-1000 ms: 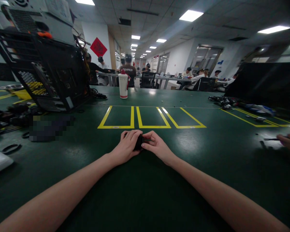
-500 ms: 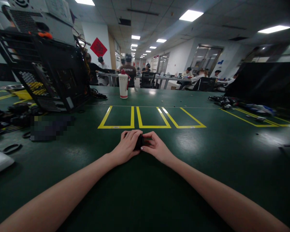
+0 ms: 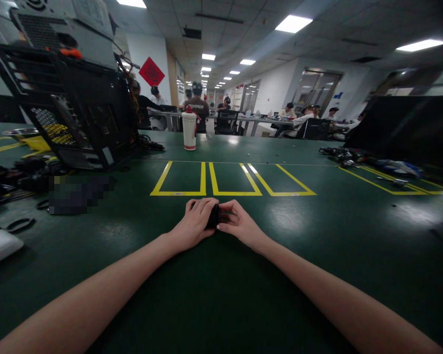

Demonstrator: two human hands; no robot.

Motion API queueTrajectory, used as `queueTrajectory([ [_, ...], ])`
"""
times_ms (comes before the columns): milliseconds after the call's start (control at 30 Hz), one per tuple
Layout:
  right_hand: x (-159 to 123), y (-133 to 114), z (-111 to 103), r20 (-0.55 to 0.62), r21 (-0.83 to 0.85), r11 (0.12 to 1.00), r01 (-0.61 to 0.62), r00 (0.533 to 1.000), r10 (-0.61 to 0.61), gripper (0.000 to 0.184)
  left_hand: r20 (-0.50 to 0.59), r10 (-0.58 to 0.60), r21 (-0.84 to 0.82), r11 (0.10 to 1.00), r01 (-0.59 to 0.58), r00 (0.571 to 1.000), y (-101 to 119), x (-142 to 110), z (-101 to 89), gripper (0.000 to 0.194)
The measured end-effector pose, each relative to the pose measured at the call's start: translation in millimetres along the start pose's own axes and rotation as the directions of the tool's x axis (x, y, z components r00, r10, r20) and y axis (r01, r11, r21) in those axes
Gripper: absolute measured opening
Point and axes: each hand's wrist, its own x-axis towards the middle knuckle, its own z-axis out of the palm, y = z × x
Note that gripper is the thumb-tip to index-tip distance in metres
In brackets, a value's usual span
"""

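Note:
A small black object (image 3: 213,217) rests at or just above the green table (image 3: 221,285), between my two hands. My left hand (image 3: 196,222) is wrapped over its left side and top, fingers together, thumb along the near side. From the right, my right hand (image 3: 239,224) closes its curled fingers and thumb on the object's right end. Most of the object is covered by my fingers, so its kind cannot be made out. Just beyond my hands, yellow tape outlines (image 3: 236,193) mark the table.
At the left stands an open black computer case (image 3: 92,118), with a white mouse-like item (image 3: 2,248) nearer me. A white cup (image 3: 189,130) with a red lid stands at the back. Dark cables and parts (image 3: 341,156) lie at the right. Several people sit at far tables.
The view has shifted very slightly. Both hands keep their places around the black object, and a bit more of its dark surface shows between them.

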Motion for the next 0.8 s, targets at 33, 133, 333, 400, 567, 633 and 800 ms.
queueTrajectory([
  [33,0.0,0.3,0.2,-0.004,-0.003,1.0,-0.002,1.0,0.002,0.038,0.008,0.003,-0.001,1.0,-0.003,1.0,0.3,0.1,0.0,0.056],
  [133,0.5,0.3,1.2,-0.039,-0.019,1.0,-0.017,0.999,0.017,0.03,-0.012,-0.007,0.01,1.0,0.007,1.0,0.5,0.5,1.5,0.054],
  [333,1.1,-2.4,2.9,-0.069,-0.032,0.999,-0.009,0.998,0.007,0.03,-0.004,-0.002,-0.001,1.0,0.002,1.0,1.7,0.1,-1.0,0.054],
  [400,0.8,-2.4,2.8,-0.057,-0.037,0.999,-0.026,0.998,0.024,0.034,0.008,-0.006,-0.006,1.0,0.006,1.0,2.8,-0.2,-3.6,0.054],
  [567,-0.3,0.7,3.1,-0.011,-0.035,0.998,0.049,0.999,-0.049,0.037,0.015,-0.012,0.011,1.0,0.012,1.0,2.9,0.3,-3.1,0.056],
  [633,-0.6,1.0,3.9,-0.019,-0.051,0.996,0.069,0.997,-0.07,0.038,0.01,-0.007,0.016,1.0,0.007,1.0,2.2,0.8,-1.3,0.057],
  [800,0.5,-1.0,4.6,-0.068,-0.055,0.998,0.034,0.997,-0.038,0.021,-0.01,0.007,0.013,1.0,-0.007,1.0,1.6,1.2,0.0,0.053],
])
